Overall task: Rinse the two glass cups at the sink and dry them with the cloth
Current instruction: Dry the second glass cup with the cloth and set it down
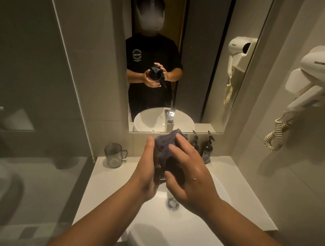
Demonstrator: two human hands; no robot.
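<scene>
Bathroom, white sink below both hands. Left hand curled around glass cup, right hand pressing dark cloth over it. Second cup on tabletop, left of left hand. Risk: wet glass slips, likely chips on basin; wadded cloth hides grip.

Two glass cups — one clear handled cup on the counter, one ribbed cup wrapped in cloth; one dark blue cloth; two dark pump bottles; one white wall-mounted hairdryer.
</scene>
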